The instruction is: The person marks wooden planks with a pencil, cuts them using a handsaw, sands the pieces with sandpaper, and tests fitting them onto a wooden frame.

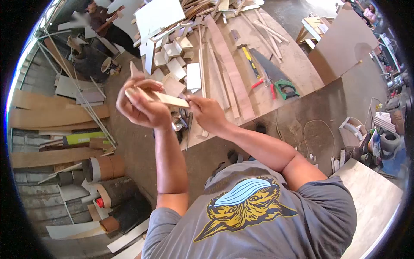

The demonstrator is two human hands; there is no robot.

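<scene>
Left hand [144,105] around half-hidden wood strip [171,99]

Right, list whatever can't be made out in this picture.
All in the head view:
Strip: partly hidden by the fingers of the left hand, so its full length is unclear.
Clutter between the wrists: partly covered by the left arm, too small to name.
Board, lower right: cut off by the dark picture rim, partly covered by the shirt.

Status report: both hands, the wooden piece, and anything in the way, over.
Left hand gripping pale flat wooden strip; right hand pinching its end. Strip bridges both hands. Blocky pale wooden offcuts on brown wooden tabletop beyond; neither hand visibly blocked.
</scene>
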